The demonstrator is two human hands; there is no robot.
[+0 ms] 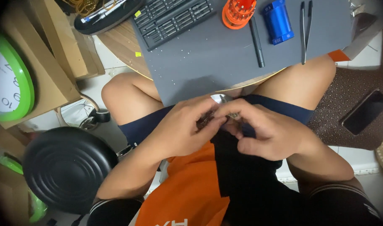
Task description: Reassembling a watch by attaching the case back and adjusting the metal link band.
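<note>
Both hands, left hand [181,129] and right hand [267,132], are pinched together on a small metal part [221,100] over the lap. It is judged light, stiff, slippery, best gripped at its edges. Tweezers [305,29] lie at one o'clock.

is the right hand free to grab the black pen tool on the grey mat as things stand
Probably not straight away. The right hand is pinched together with the left hand on a small metal part over the lap. The black pen tool lies uncovered on the grey mat, so nothing blocks the way.

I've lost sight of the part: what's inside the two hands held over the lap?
Between the left hand and right hand, only a small shiny silver metal piece pokes out near the fingertips. The rest is covered by the fingers, so I cannot identify it.
</note>
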